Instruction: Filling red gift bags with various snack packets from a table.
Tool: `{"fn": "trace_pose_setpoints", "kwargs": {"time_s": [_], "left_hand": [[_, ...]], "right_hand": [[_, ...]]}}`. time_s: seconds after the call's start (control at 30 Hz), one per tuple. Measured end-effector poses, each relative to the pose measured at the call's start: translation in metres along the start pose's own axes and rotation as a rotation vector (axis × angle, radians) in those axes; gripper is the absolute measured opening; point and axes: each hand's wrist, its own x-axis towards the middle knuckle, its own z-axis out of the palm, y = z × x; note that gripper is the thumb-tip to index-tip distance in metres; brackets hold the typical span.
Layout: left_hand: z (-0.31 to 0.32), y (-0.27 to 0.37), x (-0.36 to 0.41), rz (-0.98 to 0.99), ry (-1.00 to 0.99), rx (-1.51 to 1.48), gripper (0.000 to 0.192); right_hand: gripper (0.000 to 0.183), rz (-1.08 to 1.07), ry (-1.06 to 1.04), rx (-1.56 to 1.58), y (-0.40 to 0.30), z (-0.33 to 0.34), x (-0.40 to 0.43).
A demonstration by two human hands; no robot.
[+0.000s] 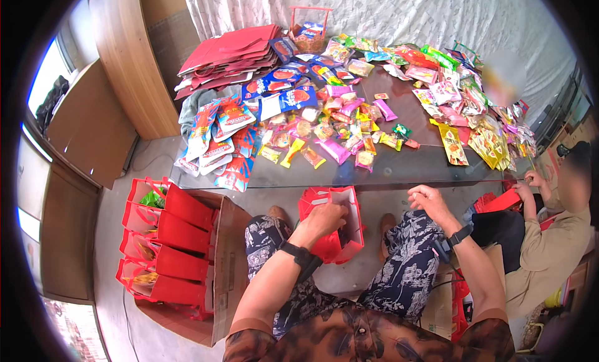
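My left hand [330, 217] is at the mouth of a red paper gift bag [338, 249], which stands open between my knees just below the table edge. Its fingers curl over the bag's rim, and their tips are partly hidden inside. My right hand [428, 202] hovers above my right knee, fingers loosely bent, with nothing visible in it. On the glass-topped table [299, 175] in front lie wrapped candies and small cakes [334, 128], red-and-blue snack pouches [222, 142] and blue snack packets [288, 100].
Several filled red gift bags [180, 235] stand in a cardboard box [231, 268] at left. Flat red bags [229, 55] are stacked at the back beside a small basket [309, 36]. More packets [449, 95] cover the table's right. Another person [547, 254] sits at right with a red item.
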Motion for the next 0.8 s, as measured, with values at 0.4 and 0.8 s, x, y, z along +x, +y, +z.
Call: {"fn": "trace_pose_setpoints", "kwargs": {"time_s": [0.4,0.8], "left_hand": [[-0.003,0.007,0.0,0.008,-0.049,0.021,0.026],[-0.014,0.008,-0.006,-0.017,-0.073,0.014,0.029]], "right_hand": [[0.027,0.013,0.024,0.166,0.002,-0.003,-0.011],[0.029,0.008,0.067,0.309,0.006,-0.001,-0.008]]}}
